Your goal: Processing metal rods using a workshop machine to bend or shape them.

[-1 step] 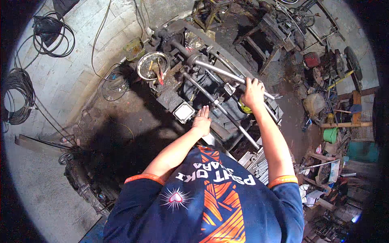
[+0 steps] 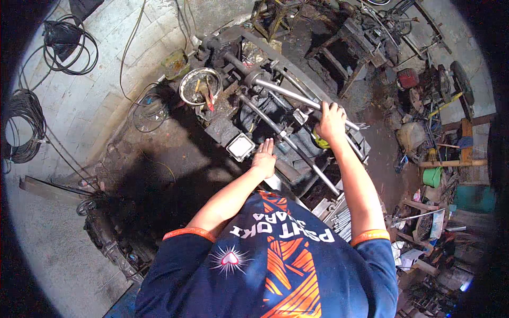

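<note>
A dark, greasy machine point(image 2: 220, 131) fills the middle of the view, and two long metal bars slant across it toward the lower right. My right hand point(image 2: 332, 124) is closed over the upper shiny metal bar point(image 2: 289, 93), near its right part. Beside the lower metal bar point(image 2: 313, 165), my left hand point(image 2: 264, 160) lies flat on the machine with its fingers stretched out, holding nothing. Just left of those fingers is a square box with a pale top point(image 2: 240, 147). What lies under my left palm is hidden.
A round pan point(image 2: 186, 94) holding a red-tipped brush sits on the machine's far left. Several thin metal rods point(image 2: 342, 218) are bunched near my right forearm. Coiled black cables point(image 2: 24, 127) hang on the left wall. Scrap and a green container point(image 2: 432, 177) crowd the right side.
</note>
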{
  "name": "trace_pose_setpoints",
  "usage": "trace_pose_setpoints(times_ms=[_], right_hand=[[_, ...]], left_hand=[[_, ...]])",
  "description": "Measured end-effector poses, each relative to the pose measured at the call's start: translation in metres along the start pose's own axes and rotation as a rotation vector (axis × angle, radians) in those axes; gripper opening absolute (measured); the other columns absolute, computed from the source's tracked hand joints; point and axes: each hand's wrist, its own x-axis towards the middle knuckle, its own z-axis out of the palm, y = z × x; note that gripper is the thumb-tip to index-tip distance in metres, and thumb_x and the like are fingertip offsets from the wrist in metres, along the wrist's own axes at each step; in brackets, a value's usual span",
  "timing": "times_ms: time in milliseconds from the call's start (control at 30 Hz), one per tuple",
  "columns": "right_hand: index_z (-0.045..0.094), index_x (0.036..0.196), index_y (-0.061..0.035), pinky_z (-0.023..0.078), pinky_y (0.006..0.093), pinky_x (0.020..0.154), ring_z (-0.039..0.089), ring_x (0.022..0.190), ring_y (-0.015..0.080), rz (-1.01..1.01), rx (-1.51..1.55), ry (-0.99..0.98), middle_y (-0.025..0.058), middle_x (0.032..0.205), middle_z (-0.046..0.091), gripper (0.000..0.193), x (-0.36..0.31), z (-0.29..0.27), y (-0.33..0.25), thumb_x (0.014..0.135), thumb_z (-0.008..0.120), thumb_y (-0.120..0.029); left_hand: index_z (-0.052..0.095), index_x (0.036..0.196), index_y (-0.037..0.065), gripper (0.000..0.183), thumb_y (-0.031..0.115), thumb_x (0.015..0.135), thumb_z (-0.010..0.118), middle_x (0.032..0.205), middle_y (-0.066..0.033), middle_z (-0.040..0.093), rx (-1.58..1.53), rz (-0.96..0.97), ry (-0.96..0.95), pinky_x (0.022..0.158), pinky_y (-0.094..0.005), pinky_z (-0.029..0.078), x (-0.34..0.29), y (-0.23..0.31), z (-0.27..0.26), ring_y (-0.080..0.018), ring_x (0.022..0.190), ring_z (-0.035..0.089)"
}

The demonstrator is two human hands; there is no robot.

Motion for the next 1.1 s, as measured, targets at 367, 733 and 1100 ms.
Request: trace_pose_setpoints(times_ms=[367,733,1100], right_hand=[[0.042,0.132,-0.0097,0.041,0.0493,0.094,0.049,0.111,0.0378,0.022,-0.026,-0.063,0.0203,0.121,0.046,0.071,0.002,-0.004,0.000,0.067,0.069,-0.011],[0.043,0.125,-0.0083,0.042,0.0490,0.090,0.050,0.106,0.0374,0.010,-0.008,-0.043,0.0197,0.115,0.047,0.063,-0.003,-0.011,-0.003,0.067,0.068,-0.010],[0.043,0.125,-0.0072,0.042,0.0490,0.086,0.051,0.102,0.0384,-0.004,-0.013,-0.016,0.0206,0.113,0.048,0.063,-0.001,-0.009,-0.003,0.066,0.066,-0.009]], left_hand=[[0.062,0.113,0.004,0.046,0.029,0.074,0.067,0.153,-0.0280,0.010,-0.001,0.011,-0.008,0.118,-0.0442,0.012,0.000,-0.002,0.003,-0.0384,0.143,0.011],[0.063,0.112,0.003,0.045,0.028,0.075,0.066,0.152,-0.0272,0.013,0.000,0.006,-0.011,0.117,-0.0444,0.014,-0.001,0.000,-0.005,-0.0384,0.143,0.014],[0.057,0.123,0.001,0.047,0.025,0.083,0.058,0.153,-0.0258,0.011,0.000,-0.009,-0.011,0.118,-0.0427,0.012,0.001,0.000,0.002,-0.0365,0.143,0.012]])
